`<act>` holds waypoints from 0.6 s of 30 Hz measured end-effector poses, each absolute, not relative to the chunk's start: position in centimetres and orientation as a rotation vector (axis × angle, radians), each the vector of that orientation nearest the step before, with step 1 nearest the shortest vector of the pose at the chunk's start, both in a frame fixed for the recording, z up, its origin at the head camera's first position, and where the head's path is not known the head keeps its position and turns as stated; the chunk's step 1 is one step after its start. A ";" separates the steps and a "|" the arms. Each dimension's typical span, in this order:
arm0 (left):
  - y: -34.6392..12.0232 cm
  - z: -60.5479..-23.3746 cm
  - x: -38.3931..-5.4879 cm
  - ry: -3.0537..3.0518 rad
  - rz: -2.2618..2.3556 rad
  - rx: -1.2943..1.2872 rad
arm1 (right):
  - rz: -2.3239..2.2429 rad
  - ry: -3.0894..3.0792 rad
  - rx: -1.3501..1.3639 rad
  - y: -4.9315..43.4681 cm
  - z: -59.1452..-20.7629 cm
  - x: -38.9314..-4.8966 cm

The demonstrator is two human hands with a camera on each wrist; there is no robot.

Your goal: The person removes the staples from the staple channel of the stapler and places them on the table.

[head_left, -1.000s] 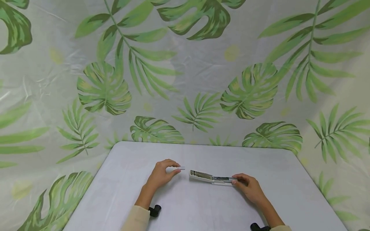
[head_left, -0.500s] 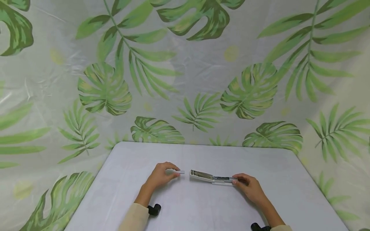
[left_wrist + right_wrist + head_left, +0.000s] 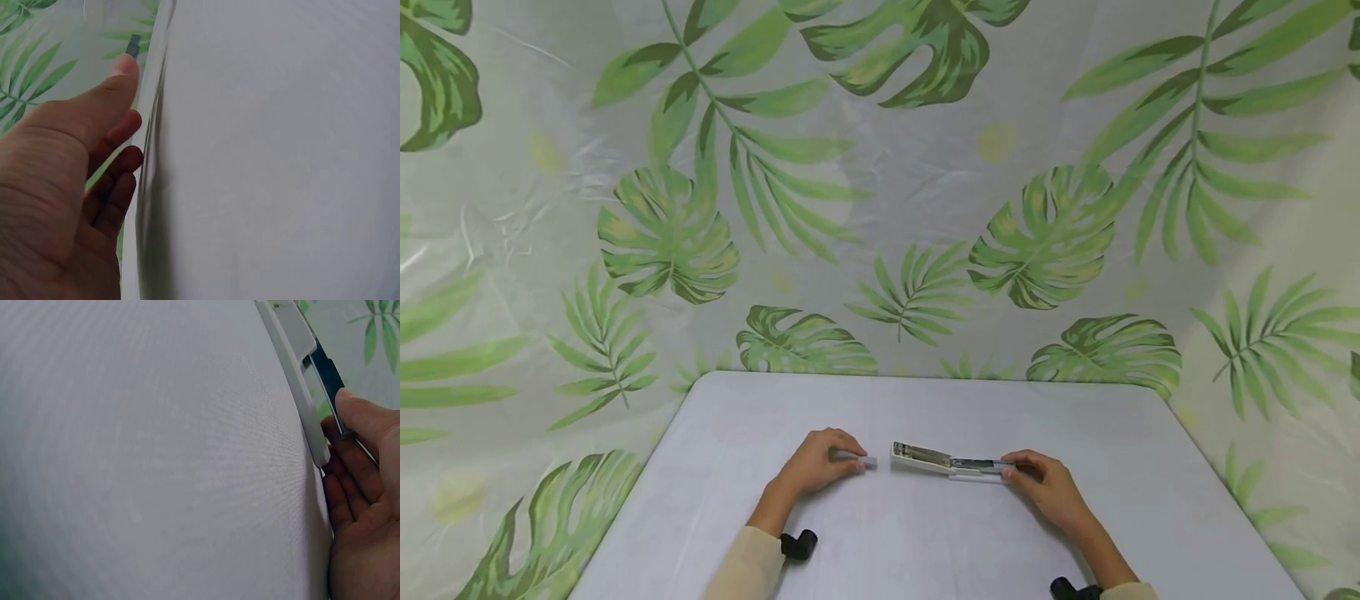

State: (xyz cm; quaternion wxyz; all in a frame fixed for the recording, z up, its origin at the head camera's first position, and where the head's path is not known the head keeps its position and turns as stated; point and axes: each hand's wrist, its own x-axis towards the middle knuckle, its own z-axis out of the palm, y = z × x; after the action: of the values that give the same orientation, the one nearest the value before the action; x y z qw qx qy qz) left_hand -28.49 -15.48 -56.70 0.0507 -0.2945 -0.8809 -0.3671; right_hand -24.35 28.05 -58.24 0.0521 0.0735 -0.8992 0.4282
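Note:
A white stapler point(image 3: 921, 457) lies opened out on the table, its top arm swung over to the left so that its metal inside faces up. At its right end my right hand point(image 3: 1037, 479) pinches the metal rail between thumb and fingers; in the right wrist view the thumb presses on that dark rail point(image 3: 328, 381), above the white base point(image 3: 300, 400). My left hand point(image 3: 822, 460) pinches a short grey strip of staples point(image 3: 870, 462), which points at the stapler's left end with a small gap between. The left wrist view has the strip point(image 3: 133, 45) poking out past the thumb.
A white cloth covers the table point(image 3: 925, 542), with rounded corners at its far side. Behind it hangs a leaf-patterned curtain point(image 3: 917, 167). Black wrist mounts point(image 3: 799, 545) sit by both sleeves.
My left hand has come down and a little nearer the person with the staple strip, which now tilts slightly. The right hand and the stapler have stayed in place.

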 end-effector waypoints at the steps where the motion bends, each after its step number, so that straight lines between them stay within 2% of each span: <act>1: -15.4 -56.8 -28.5 -2.684 -1.112 -0.907 | 1.302 -2.734 0.225 28.0 -58.2 -24.3; 18: -14.9 -57.2 -28.6 -2.775 -1.023 -0.835 | 1.312 -2.714 0.259 28.3 -58.4 -24.4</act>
State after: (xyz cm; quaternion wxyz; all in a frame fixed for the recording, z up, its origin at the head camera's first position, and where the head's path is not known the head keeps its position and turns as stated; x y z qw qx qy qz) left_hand -28.63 -14.91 -57.20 0.0343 -0.2715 -0.9024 -0.3328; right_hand -24.37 28.26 -58.38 0.0581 0.0854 -0.8955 0.4329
